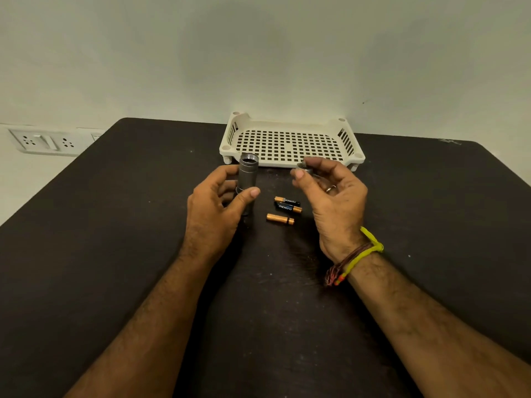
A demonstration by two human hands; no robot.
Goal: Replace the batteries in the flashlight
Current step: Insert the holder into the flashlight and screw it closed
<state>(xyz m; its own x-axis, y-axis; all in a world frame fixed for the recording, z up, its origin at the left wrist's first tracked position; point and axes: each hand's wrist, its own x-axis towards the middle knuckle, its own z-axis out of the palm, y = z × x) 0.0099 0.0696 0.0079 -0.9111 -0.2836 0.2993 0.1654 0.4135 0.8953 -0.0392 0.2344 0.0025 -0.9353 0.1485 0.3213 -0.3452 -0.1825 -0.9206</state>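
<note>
Behind the dark table (115, 225), a white slotted tray (290, 145) sits against a pale wall. Left hand (214, 205) clasps the upright, uncapped flashlight (247, 179); right hand (330, 193) pinches its cap (306, 168) above three batteries (284, 209).

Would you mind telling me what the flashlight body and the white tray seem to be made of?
Flashlight body: likely metal, perhaps aluminium; matte grey with machined threads at its open end. White tray: looks like moulded plastic, cream, dull, with a regular grid of square holes.
</note>
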